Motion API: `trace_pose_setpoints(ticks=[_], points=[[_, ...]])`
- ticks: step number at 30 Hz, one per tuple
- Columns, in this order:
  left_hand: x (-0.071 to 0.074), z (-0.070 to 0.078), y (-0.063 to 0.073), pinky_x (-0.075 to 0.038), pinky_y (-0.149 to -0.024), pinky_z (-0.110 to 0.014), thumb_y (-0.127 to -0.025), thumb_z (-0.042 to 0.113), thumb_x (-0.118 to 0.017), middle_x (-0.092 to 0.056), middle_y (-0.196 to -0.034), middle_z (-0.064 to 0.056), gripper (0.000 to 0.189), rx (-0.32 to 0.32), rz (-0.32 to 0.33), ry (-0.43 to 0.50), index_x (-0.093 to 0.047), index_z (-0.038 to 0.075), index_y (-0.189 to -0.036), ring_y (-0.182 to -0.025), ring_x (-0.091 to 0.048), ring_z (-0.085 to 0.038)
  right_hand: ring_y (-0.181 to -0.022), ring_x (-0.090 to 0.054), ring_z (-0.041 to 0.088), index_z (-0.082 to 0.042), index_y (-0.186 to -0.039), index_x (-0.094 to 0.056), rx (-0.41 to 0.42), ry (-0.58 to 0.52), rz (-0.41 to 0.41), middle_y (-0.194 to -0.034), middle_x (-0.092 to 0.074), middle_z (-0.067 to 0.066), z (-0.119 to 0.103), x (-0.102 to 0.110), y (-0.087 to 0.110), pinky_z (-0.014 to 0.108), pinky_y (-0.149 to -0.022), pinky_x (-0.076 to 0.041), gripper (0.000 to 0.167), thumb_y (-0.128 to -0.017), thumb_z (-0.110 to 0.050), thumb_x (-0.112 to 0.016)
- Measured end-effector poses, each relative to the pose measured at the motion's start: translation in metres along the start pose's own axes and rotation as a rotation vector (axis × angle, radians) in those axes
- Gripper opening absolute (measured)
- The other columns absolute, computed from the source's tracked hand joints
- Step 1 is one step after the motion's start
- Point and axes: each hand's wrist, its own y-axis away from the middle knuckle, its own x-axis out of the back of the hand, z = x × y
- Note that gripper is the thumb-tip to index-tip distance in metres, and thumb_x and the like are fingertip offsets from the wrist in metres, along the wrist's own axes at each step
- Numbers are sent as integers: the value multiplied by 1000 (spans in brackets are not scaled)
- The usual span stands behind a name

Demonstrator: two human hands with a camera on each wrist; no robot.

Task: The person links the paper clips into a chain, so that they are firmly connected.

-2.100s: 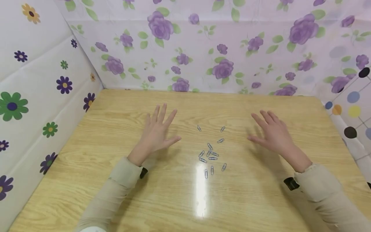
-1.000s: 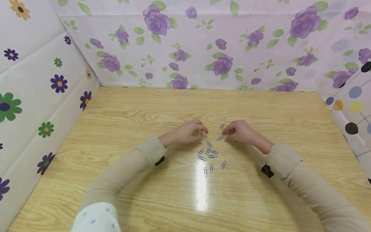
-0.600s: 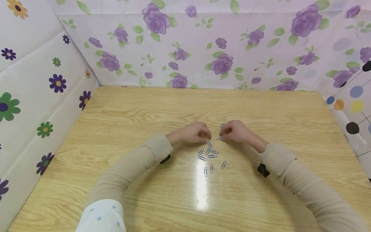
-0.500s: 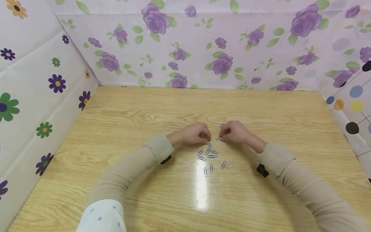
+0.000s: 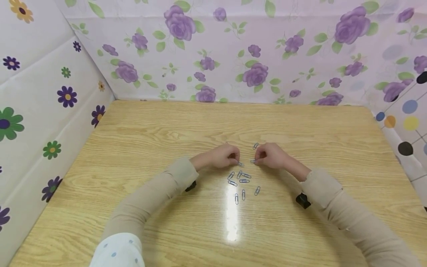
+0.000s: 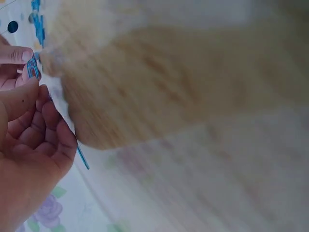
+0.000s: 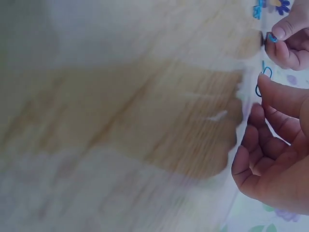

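In the head view my left hand (image 5: 225, 156) pinches a blue paper clip (image 5: 241, 164) between thumb and fingertips. Facing it across a small gap, my right hand (image 5: 272, 156) pinches another paper clip (image 5: 252, 161). The left wrist view shows the left hand's clip (image 6: 33, 69) jutting past the thumb, with the right hand (image 6: 12, 58) just beyond. A wire loop of the right hand's clip (image 7: 263, 83) sticks up from the fingertips in the right wrist view. The two held clips are apart.
Several loose paper clips (image 5: 244, 181) lie on the wooden table (image 5: 186, 230), nearer the body than the hands. One clip (image 5: 255, 146) lies behind the right fingers, another (image 6: 83, 157) behind the left hand. Flowered cloth (image 5: 213, 52) hangs behind the table.
Both hands came in from wide apart with fingers spread, reached the clips and each took hold of one. Over the last half second, the left hand's clip has turned and come off its spot.
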Motion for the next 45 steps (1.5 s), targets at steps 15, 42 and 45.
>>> trace_pose_setpoints(ticks=[15, 42, 45], points=[[14, 14, 14, -45, -62, -20, -86, 0, -58, -63, -83, -6, 13, -54, 225, 168, -65, 0, -97, -69, -53, -12, -59, -48, 13, -8, -72, -62, 32, -75, 62, -66, -59, -2, -17, 7, 17, 27, -54, -41, 10, -79, -8, -70], [7, 39, 24, -50, -68, -33, -89, -2, -53, -59, -96, -21, 20, 22, 366, 686, -60, -6, -108, -70, -53, -13, -59, -52, 13, -3, -74, -64, 290, 3, 531, -69, -63, 4, -55, -5, 26, 31, -55, -44, 8, -75, -1, -72], [7, 41, 26, -50, -70, -35, -89, -3, -52, -59, -97, -22, 20, 23, 363, 704, -60, -8, -107, -72, -53, -15, -60, -52, 15, -3, -73, -64, 313, 58, 581, -69, -63, 5, -54, -6, 27, 30, -54, -44, 9, -74, 0, -72]])
